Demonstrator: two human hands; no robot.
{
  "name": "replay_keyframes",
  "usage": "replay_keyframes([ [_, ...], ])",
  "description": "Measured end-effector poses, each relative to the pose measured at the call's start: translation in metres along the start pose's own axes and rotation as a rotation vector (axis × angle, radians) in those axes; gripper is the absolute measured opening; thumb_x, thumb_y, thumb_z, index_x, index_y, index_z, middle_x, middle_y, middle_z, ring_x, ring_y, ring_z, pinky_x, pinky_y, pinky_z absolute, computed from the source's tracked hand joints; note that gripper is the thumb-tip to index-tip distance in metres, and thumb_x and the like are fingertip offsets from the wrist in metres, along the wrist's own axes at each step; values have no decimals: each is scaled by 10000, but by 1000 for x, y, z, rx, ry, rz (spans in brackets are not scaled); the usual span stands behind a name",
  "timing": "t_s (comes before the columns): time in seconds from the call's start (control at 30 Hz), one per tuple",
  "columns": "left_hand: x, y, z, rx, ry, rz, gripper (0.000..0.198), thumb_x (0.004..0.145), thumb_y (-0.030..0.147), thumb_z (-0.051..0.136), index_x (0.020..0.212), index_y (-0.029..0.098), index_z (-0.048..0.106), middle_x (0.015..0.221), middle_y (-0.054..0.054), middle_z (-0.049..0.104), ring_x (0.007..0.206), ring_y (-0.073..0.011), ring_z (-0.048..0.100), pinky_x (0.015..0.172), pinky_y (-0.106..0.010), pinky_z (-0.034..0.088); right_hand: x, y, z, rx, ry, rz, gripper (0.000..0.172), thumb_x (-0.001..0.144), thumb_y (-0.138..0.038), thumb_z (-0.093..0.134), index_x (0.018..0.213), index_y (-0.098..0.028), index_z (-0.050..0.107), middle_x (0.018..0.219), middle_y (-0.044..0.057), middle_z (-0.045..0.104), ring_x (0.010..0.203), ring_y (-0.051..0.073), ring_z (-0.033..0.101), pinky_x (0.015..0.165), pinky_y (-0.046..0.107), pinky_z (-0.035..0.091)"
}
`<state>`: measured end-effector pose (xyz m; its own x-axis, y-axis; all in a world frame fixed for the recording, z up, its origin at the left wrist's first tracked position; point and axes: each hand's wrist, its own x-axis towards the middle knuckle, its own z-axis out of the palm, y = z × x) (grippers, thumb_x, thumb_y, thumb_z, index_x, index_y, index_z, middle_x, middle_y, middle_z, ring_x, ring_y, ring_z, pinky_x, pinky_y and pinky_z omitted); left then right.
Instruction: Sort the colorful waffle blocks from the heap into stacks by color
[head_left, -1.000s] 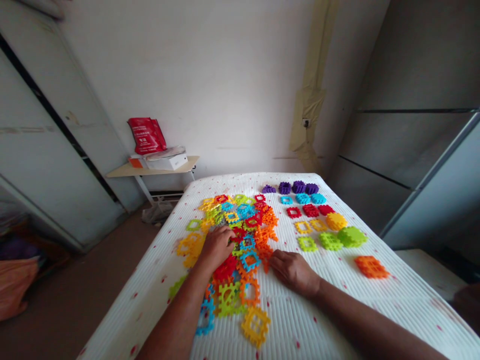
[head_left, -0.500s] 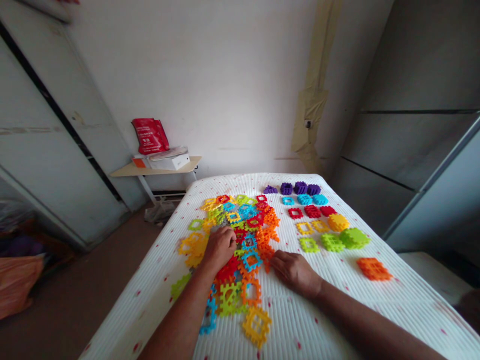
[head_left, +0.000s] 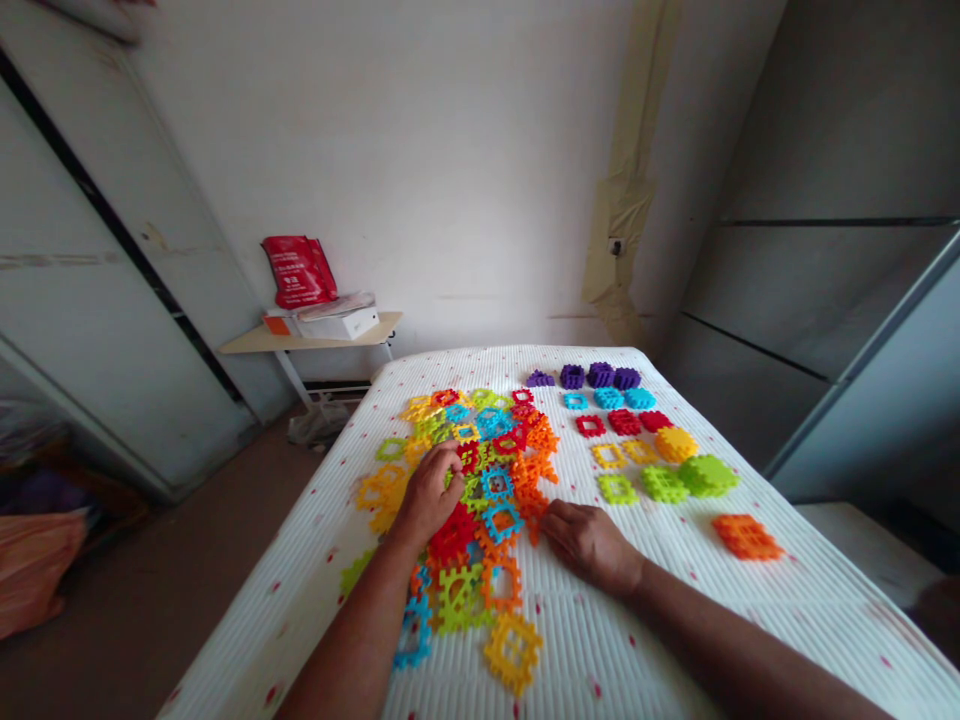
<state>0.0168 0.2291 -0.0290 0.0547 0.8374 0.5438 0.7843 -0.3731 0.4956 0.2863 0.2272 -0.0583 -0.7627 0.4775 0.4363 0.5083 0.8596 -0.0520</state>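
My left hand (head_left: pixel 431 492) is over the left side of a loose heap of plastic interlocking blocks. Its fingers are curled and pinch a red square block (head_left: pixel 468 457) at the edge. My right hand (head_left: pixel 589 542) rests on the bedcover at the heap's right side, fingers drawn together. Its fingertips lie against the orange blocks (head_left: pixel 534 475); whatever they may hold is hidden. Under and around the left hand are yellow blocks (head_left: pixel 386 490), more red blocks (head_left: pixel 452 535) and blue frame blocks (head_left: pixel 502 520). Closer to me lie a green block (head_left: pixel 459 598) and a yellow block (head_left: pixel 514 652).
To the right, blocks stand in rows by colour: purple (head_left: pixel 601 375), blue (head_left: pixel 609 398), red (head_left: pixel 625 422), yellow (head_left: pixel 676 443), green (head_left: pixel 709 475), orange (head_left: pixel 747 537). A small table (head_left: pixel 247 343) with a red bag (head_left: pixel 298 272) stands beyond the bed's left far corner.
My left hand has shifted slightly left and away from me, and a red square block now shows at its fingertips. My right hand has stayed in place.
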Motion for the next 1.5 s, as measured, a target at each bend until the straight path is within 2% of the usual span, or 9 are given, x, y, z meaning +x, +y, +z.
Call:
replay_keyframes([
  [0.23,0,-5,-3,-10,35,15,48,778,208,451,754,207,492,966,-69,593,1030,-196,541,888,-344,440,-1,2,2,-2,-36,16,276,948,-180,317,745,-169,504,726,26,548,606,104,489,556,224,351],
  [0.47,-1,-6,-7,-101,-4,-127,166,783,333,506,871,202,558,859,-22,600,804,-160,559,766,-290,450,1,0,-2,-2,0,-6,282,952,-186,319,738,-166,501,715,23,542,583,99,479,545,218,352],
  [0.57,-1,-4,-10,-297,-2,-264,240,764,404,537,870,191,568,750,7,584,726,-148,559,684,-264,445,2,-1,-3,5,14,-12,296,954,-192,311,722,-168,494,704,22,535,574,98,474,538,218,353],
  [0.7,-1,-5,-12,-743,20,-459,275,726,435,599,813,177,562,630,43,551,603,-111,539,602,-238,438,0,1,-2,18,1,-4,302,948,-183,300,723,-171,501,709,28,543,585,101,494,543,217,373],
  [0.83,-2,-9,-11,-1046,33,-559,296,694,449,629,722,174,523,589,54,517,524,-96,520,497,-227,417,2,5,-5,76,43,3,254,939,-178,326,810,-165,544,759,49,589,647,112,555,584,213,422],
  [0.97,-3,-7,-12,-1098,-2,-595,310,689,442,637,661,173,486,563,49,508,485,-95,506,433,-218,397,24,3,-15,115,236,-24,198,928,-193,388,1043,-157,545,1005,108,627,884,149,599,742,249,482],
  [1.1,-4,-1,-14,-1138,-79,-620,328,691,431,644,608,170,463,516,60,477,434,-75,467,410,-209,388,59,-7,-17,43,295,-88,303,916,-228,431,1205,-164,495,1217,131,563,1043,186,551,866,316,469],
  [1.3,-7,-2,-16,-1138,-137,-635,351,663,421,680,599,170,444,537,68,443,425,-69,455,380,-203,381,96,-17,-5,-125,307,-210,332,915,-234,431,1232,-175,509,1313,111,508,937,183,548,757,311,486],
  [1.5,-7,-2,-16,-1162,-171,-640,335,638,397,706,599,160,472,542,67,415,420,-66,446,355,-195,377,105,-18,-2,-169,349,-286,284,922,-241,436,1170,-161,548,1256,84,560,887,166,535,721,283,483],
])
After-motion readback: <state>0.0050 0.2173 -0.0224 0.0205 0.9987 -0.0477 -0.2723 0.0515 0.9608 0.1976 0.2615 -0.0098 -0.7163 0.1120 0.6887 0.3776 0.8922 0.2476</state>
